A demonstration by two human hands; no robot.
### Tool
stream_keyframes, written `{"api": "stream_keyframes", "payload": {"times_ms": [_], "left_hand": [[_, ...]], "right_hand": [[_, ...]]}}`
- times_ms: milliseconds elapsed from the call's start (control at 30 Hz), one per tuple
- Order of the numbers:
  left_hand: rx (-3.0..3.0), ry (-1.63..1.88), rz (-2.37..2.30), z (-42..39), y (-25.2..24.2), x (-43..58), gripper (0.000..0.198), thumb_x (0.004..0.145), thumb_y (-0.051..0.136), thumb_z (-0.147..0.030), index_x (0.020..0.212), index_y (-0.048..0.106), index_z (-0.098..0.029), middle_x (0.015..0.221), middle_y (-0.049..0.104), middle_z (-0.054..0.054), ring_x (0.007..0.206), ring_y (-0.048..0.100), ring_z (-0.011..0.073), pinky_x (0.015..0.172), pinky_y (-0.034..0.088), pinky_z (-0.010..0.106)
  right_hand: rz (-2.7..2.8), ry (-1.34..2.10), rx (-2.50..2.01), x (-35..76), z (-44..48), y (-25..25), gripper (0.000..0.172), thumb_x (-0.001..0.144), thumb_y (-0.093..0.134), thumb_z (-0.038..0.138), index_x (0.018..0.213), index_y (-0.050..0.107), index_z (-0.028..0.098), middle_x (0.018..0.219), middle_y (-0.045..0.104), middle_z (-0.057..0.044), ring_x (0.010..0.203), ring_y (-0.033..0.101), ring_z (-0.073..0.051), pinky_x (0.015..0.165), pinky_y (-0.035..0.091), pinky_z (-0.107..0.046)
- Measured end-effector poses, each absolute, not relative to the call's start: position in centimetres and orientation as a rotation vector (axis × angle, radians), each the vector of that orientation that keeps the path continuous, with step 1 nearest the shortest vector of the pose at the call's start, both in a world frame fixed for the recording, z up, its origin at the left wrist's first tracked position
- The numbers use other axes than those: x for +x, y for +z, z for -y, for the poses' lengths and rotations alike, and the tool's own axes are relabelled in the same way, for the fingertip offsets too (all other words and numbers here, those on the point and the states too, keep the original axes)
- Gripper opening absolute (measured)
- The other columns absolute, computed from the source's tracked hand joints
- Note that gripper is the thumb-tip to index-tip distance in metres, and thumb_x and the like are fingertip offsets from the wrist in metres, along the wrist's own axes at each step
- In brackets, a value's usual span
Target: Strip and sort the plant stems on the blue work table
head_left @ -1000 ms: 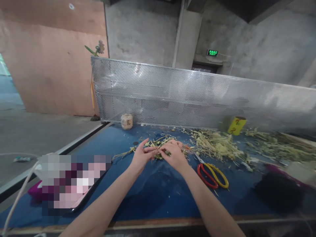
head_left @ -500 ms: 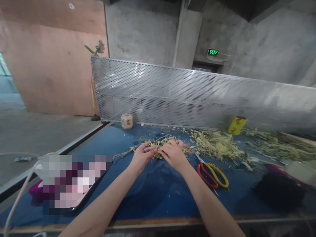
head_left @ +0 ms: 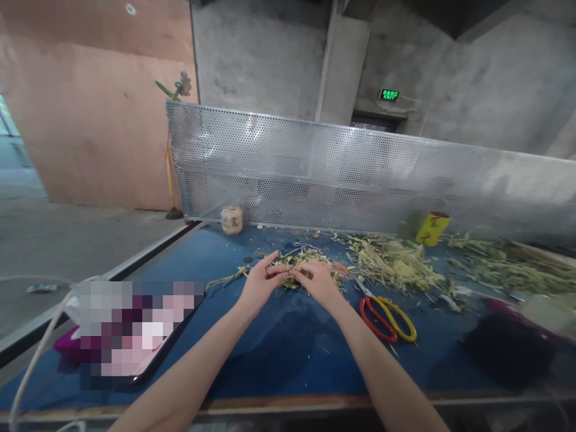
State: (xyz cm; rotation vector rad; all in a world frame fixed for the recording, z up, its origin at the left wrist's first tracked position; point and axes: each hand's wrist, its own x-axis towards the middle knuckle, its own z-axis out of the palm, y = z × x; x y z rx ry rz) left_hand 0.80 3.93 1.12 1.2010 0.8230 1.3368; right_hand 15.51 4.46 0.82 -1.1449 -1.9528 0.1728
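In the middle of the blue work surface (head_left: 270,348), my left hand (head_left: 261,281) and my right hand (head_left: 315,281) meet fingertip to fingertip over a small heap of dry greenish plant stems (head_left: 294,258). Each hand is closed in a pinch, the left with its index finger raised. What lies between the fingertips is too small to make out. A thin bunch of stems (head_left: 227,279) lies left of my left hand. Scissors with one red and one yellow handle (head_left: 381,311) rest to the right of my right hand, blades toward the heap.
A larger pile of pale stems and husks (head_left: 396,264) spreads to the right, below a yellow can (head_left: 432,229). A whitish jar (head_left: 231,220) stands at the back left. A blurred-out tray-like object (head_left: 144,342) lies front left. A perforated metal panel (head_left: 292,174) closes off the back.
My right hand's fingers have drawn in to a tighter pinch. My left index finger has lifted slightly. The things on the table have not visibly moved.
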Motion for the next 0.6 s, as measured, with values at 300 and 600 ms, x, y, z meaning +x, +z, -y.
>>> {"api": "stream_keyframes", "payload": {"times_ms": [300, 600], "left_hand": [[1.009, 1.312, -0.697, -3.46, 1.55, 1.03, 0.072, 0.054, 0.073, -0.014, 0.119, 0.043, -0.009, 0.077, 0.069, 0.007, 0.059, 0.055, 0.0096, 0.057, 0.039, 0.021], [0.969, 1.352, -0.743, -4.08, 0.79, 0.84, 0.068, 0.050, 0.075, -0.017, 0.112, 0.048, -0.007, 0.067, 0.066, 0.004, 0.047, 0.047, 0.0063, 0.046, 0.032, 0.020]], "right_hand": [[1.817, 0.579, -1.068, 15.32, -4.56, 0.97, 0.028, 0.077, 0.046, 0.035, 0.057, 0.056, 0.018, 0.052, 0.052, 0.001, 0.052, 0.046, -0.013, 0.054, 0.037, -0.024], [1.771, 0.207, -1.008, 15.23, -4.40, 0.94, 0.011, 0.075, 0.052, 0.026, 0.072, 0.060, 0.019, 0.075, 0.063, -0.003, 0.074, 0.055, -0.016, 0.073, 0.040, -0.030]]}}
